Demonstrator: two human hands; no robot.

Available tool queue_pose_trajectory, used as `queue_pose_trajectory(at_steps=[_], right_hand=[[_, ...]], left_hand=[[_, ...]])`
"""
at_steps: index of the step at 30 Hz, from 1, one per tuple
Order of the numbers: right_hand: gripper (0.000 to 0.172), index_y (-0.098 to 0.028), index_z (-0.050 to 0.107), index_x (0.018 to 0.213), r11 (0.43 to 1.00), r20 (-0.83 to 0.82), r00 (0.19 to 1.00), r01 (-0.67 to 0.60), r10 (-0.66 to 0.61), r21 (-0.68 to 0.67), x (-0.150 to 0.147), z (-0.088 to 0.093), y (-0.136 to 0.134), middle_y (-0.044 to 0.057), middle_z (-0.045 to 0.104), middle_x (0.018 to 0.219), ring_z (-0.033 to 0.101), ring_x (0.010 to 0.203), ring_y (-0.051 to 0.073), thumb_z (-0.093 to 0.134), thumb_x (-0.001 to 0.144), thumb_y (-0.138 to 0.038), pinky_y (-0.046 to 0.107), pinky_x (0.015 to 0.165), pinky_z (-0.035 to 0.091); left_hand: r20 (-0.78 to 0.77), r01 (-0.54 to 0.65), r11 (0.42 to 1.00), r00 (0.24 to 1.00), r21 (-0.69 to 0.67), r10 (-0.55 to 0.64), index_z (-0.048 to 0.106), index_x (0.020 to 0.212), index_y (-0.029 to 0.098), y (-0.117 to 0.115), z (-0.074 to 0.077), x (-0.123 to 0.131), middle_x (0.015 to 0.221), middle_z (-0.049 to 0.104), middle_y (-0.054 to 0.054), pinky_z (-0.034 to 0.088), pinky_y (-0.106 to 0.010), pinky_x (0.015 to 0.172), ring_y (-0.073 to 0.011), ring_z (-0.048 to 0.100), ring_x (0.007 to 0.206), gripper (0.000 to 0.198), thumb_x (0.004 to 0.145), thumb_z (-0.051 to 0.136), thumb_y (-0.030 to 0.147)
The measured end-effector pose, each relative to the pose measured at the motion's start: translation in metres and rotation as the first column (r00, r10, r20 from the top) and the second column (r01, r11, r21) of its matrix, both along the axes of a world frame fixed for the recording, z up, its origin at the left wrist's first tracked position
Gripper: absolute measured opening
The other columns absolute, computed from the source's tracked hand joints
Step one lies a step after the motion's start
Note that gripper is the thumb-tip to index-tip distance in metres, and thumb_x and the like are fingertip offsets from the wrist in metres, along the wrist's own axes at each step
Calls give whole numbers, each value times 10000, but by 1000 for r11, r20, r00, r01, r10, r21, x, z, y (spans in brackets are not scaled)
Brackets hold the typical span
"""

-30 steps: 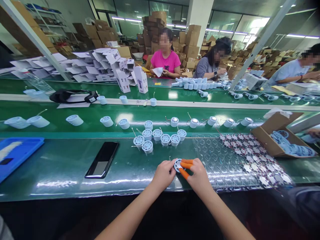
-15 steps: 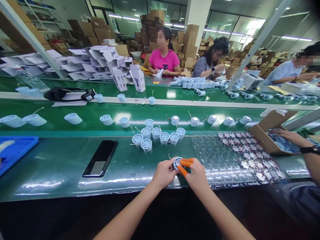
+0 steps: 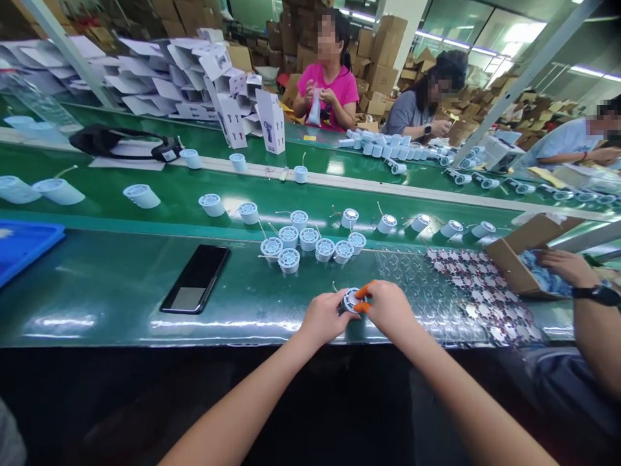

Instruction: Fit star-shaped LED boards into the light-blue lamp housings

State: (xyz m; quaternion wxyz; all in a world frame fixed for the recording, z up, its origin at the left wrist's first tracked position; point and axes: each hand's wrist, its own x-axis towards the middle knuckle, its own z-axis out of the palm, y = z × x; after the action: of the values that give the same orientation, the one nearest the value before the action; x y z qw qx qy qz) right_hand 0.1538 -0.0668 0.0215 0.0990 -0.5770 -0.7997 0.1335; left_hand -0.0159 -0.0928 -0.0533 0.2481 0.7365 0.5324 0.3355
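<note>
Far left, a blue plastic tray (image 3: 24,252) sits at the edge of the green table (image 3: 97,314). To its right, a black smartphone (image 3: 196,278) lies flat. Further right, a tight cluster of pale-blue round housings (image 3: 301,243) stands just ahead of the hands, some with thin wires sticking up. More housings run in a loose row behind it.

Left hand (image 3: 323,317) and right hand (image 3: 388,307) are together near the table's front edge, both clamped on one held housing (image 3: 350,300), which is lifted slightly and tilted. Orange finger cots (image 3: 363,292) cover the right fingers. A thin wire (image 3: 334,287) rises from the held housing by the left hand. Its exact grip points are partly hidden.

Best handling here: even pinch on the rim, wire kept out from under the fingers, face unblocked. Cluster is close, so knuckles could knock it.

Right of the hands, clear bubble wrap (image 3: 402,272) lies under a spread of star-shaped printed boards (image 3: 478,291). Next, an open cardboard box (image 3: 517,272) holds blue parts, with a co-worker's hand (image 3: 565,268) in it, black watch (image 3: 599,296) on the wrist. It is well apart from the hands.
</note>
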Motion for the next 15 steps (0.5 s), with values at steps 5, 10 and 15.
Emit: queue_pose_trajectory(at_steps=[5,10,15], right_hand=[[159,-222,761,829,998,113,992,-58,60,-17,-7,7,1,73,734,847,676,729,223,680,800,-88,303,633,425],[200,-196,747,876,999,120,992,22,-26,36,-9,-2,-13,80,715,866,679,756,211,609,823,-62,284,665,444],[201,-187,756,926,994,85,991,103,-105,27,-13,-5,-18,84,716,894,690,775,217,615,834,-77,293,705,480]], left_hand=[[-18,-9,1000,1000,10,10,657,1064,235,-3,-1,3,778,697,-29,415,-293,649,-230,655,752,286,817,749,346],[-55,-32,999,998,4,33,626,1145,218,-5,-3,5,808,717,-52,464,-321,679,-256,677,772,361,828,715,364],[-65,-35,999,997,-4,34,614,1205,192,-5,-7,6,802,720,-71,496,-344,672,-269,685,757,409,839,679,364]])
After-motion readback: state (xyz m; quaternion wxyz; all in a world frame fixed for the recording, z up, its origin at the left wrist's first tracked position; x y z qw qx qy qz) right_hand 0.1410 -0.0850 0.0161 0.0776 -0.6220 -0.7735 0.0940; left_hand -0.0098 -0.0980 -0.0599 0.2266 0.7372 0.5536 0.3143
